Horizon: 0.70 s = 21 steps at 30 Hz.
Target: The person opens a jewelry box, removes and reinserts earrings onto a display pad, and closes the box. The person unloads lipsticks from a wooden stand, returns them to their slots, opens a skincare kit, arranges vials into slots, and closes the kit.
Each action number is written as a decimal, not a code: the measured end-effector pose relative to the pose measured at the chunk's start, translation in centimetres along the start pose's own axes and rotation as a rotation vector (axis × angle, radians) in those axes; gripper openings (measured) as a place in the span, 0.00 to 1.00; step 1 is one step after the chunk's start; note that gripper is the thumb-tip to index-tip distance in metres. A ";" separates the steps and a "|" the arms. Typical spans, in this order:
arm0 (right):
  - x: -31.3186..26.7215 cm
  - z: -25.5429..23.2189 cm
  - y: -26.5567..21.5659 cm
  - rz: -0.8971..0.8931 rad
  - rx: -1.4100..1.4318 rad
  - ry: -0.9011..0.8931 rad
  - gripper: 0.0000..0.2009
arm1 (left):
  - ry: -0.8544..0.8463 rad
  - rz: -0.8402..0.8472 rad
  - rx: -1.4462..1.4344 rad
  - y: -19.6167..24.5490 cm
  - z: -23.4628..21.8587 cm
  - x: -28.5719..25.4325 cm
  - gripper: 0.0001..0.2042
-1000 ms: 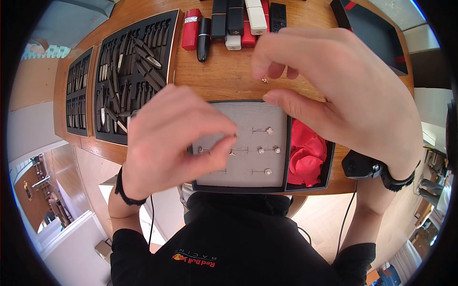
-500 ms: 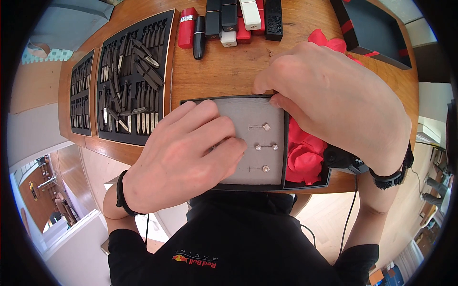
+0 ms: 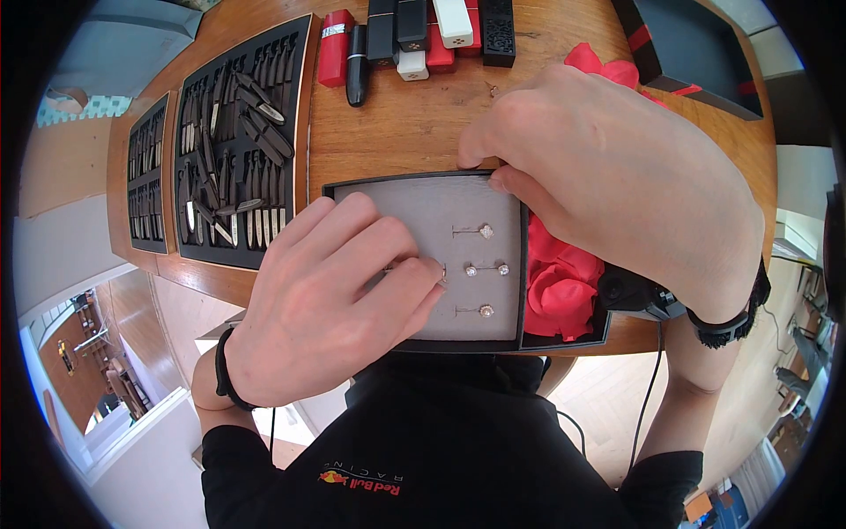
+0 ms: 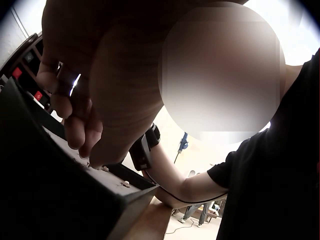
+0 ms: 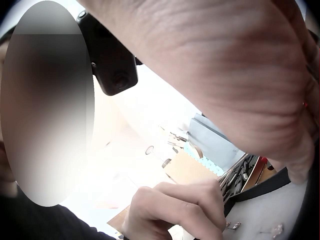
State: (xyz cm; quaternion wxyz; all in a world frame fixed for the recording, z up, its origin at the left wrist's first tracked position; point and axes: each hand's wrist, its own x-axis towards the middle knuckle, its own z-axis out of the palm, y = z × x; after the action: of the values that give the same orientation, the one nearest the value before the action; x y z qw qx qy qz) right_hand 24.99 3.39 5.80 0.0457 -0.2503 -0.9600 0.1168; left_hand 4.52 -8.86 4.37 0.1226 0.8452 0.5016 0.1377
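A black jewelry box [image 3: 476, 346] with a grey pad [image 3: 485, 207] lies in front of the person. Several sparkling jewelry pieces [image 3: 486, 231] sit in slits of the pad. My left hand [image 3: 339, 295] is low over the pad's left part, its thumb and index finger pinching a small jewelry piece [image 3: 443, 275] at the pad's surface. Most of that piece is hidden by the fingers. At the far right corner of the pad section, my right hand [image 3: 617, 167] pinches the box's rim, thumb on the inner side. Left fingertips also reach down to the pad in the left wrist view.
Red petals [image 3: 562, 304] fill the box's right compartment; more petals [image 3: 604, 66] lie beyond the right hand. Trays of dark-handled tools [image 3: 256, 132] stand left. Lipstick-like tubes [image 3: 357, 66] line the back, near a black lid [image 3: 696, 62]. A tiny jewelry piece [image 3: 493, 90] lies on the wood.
The left hand has come down from above the box to the pad. The right hand, earlier raised over the table with thumb and fingers apart, now pinches the box's rim.
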 end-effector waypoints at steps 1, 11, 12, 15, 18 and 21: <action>0.2 -0.3 -0.3 0.016 -0.038 -0.042 0.10 | 0.002 0.006 -0.007 0.0 0.1 0.0 0.12; -0.2 1.0 -0.1 0.012 -0.080 0.034 0.09 | -0.005 0.019 -0.017 -0.3 0.4 0.3 0.11; -0.2 0.8 -0.3 0.013 -0.080 0.034 0.09 | -0.006 0.019 -0.017 -0.3 0.3 0.3 0.11; -0.1 -0.1 -0.7 0.059 -0.088 -0.026 0.09 | -0.017 0.009 -0.014 -0.1 0.1 0.6 0.11; 0.1 -0.2 -0.5 0.040 -0.088 -0.049 0.09 | 0.021 -0.018 -0.031 0.1 0.3 0.9 0.12; 0.2 -0.4 -0.5 0.026 -0.087 -0.066 0.09 | 0.007 -0.020 -0.018 0.1 0.5 0.9 0.12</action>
State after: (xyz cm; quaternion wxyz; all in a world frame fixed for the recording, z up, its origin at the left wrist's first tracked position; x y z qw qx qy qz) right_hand 24.66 3.17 6.29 0.0013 -0.2607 -0.9618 0.0837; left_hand 5.21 -8.11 4.01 0.1299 0.8385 0.5093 0.1436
